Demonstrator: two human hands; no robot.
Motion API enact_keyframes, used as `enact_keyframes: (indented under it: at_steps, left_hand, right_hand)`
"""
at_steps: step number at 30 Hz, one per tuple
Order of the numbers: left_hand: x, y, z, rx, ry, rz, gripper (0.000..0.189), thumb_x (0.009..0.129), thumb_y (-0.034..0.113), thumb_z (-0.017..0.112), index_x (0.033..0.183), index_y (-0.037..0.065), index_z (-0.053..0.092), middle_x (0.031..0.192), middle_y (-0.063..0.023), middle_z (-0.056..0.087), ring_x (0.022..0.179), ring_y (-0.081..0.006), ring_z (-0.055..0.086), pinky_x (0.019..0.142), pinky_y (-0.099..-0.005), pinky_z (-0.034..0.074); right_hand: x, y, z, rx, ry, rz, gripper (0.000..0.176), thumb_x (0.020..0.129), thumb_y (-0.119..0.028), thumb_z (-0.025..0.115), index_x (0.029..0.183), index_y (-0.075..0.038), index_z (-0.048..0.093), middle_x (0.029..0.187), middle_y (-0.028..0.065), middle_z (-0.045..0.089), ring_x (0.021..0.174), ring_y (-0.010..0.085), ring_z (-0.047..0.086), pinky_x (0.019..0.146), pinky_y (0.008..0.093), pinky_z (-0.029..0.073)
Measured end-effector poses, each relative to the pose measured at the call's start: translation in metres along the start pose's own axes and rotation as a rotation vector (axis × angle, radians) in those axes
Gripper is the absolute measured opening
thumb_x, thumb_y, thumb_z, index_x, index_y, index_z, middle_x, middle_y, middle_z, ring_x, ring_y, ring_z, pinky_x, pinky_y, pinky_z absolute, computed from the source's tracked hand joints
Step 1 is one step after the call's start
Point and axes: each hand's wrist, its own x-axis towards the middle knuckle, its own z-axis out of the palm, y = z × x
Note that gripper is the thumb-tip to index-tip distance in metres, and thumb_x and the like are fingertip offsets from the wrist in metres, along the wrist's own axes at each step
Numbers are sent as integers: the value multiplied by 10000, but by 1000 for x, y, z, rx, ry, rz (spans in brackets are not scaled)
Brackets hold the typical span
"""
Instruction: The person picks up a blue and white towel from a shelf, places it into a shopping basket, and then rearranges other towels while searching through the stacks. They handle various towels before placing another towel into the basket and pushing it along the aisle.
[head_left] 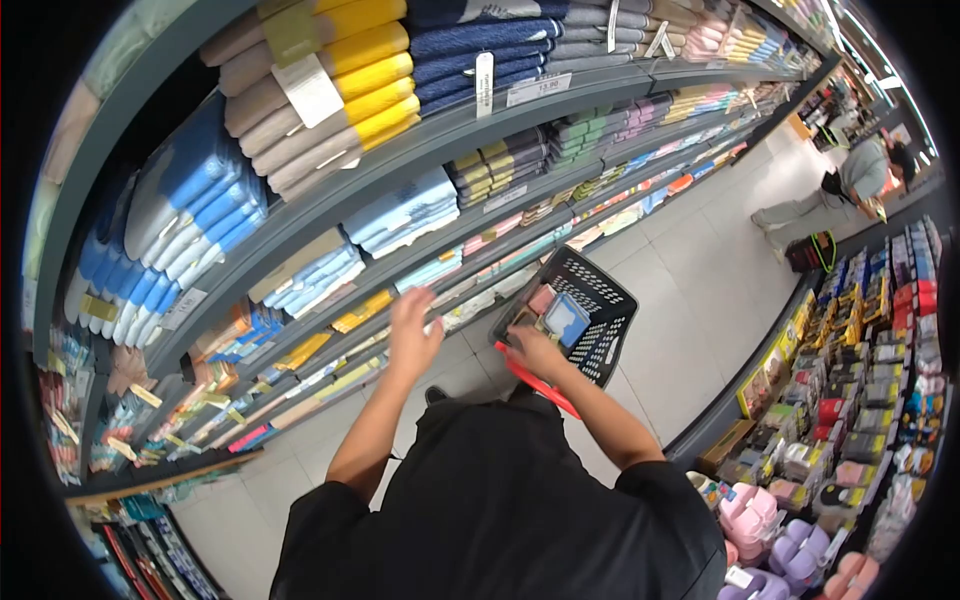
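Note:
My right hand is wrapped round the red handle of a black shopping basket, which hangs tilted in front of me. Inside the basket lie a blue-and-white folded item and a small pink one; my hand partly covers the rest. My left hand is raised beside the shelves with its fingers apart and nothing in it. Nearest to it are light blue folded towels and yellow ones on a lower shelf.
Tall grey shelving with stacks of folded towels runs along my left. On the right a display of small packaged goods borders the tiled aisle, with pink and purple items close to me. Another person bends farther down, near a dark basket.

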Motion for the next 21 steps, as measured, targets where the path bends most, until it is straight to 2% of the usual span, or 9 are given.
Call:
enact_keyframes:
  at_steps: [3,6,9,11,13,15,18,20,21]
  left_hand:
    - [-40,3,74,-194,-273,-109,356,872,157,655,1193,9,615,1281,-176,590,1269,-369,506,1072,-433,406]
    - [-38,34,100,-296,-219,-141,366,871,169,665,1199,14,613,1280,-179,599,1242,-369,532,1048,-423,429]
    - [-6,53,94,-272,-122,-187,365,880,182,657,1198,8,612,1266,-196,608,1214,-382,554,1031,-428,442]
    - [10,45,94,-232,-136,-258,376,889,201,648,1205,2,610,1245,-211,612,1185,-385,570,1008,-425,458]
    - [18,40,92,-109,-181,-209,380,894,217,641,1222,27,610,1193,-197,626,1096,-388,605,941,-449,488]
    - [13,48,99,-36,-261,-277,340,903,245,633,1176,42,631,1149,-182,635,1029,-374,630,893,-462,503]
    - [-22,56,143,140,-425,-153,296,914,267,618,1119,57,655,1105,-165,646,978,-351,643,854,-466,513]
    - [-51,58,181,-54,-548,-4,267,924,290,600,1061,76,680,1055,-148,664,972,-341,645,850,-459,513]
    - [-65,61,199,-83,-538,84,253,937,294,584,959,68,694,959,-136,684,952,-338,650,855,-456,504]
  right_hand:
    - [-50,13,-1,140,-109,153,502,899,-334,640,1254,17,585,1188,241,637,1115,401,611,986,432,477]
    - [-63,26,-9,217,-134,187,488,895,-346,638,1227,11,608,1126,235,665,1040,400,643,939,439,498]
    - [-60,40,-17,204,-221,162,471,888,-339,640,1224,-9,618,1094,234,676,1008,393,656,896,446,507]
    - [-50,47,-21,169,-256,104,462,882,-331,644,1220,-17,622,1080,232,680,1000,388,658,875,449,509]
    - [-42,51,-24,123,-242,18,450,875,-323,648,1205,-19,627,1063,229,683,994,386,658,858,450,509]
    - [-36,56,-27,105,-366,-17,439,882,-359,649,1159,-19,643,1045,222,692,972,398,662,856,453,515]
    - [-39,55,-20,21,-567,30,462,885,-418,640,1126,-24,649,1034,226,696,964,413,665,856,473,518]
    - [-47,53,-10,-36,-624,109,500,875,-474,632,1107,-31,644,1022,234,698,960,432,663,857,502,518]
    - [-52,60,2,35,-589,89,509,875,-480,632,1117,-32,639,1015,239,698,953,437,663,853,503,519]
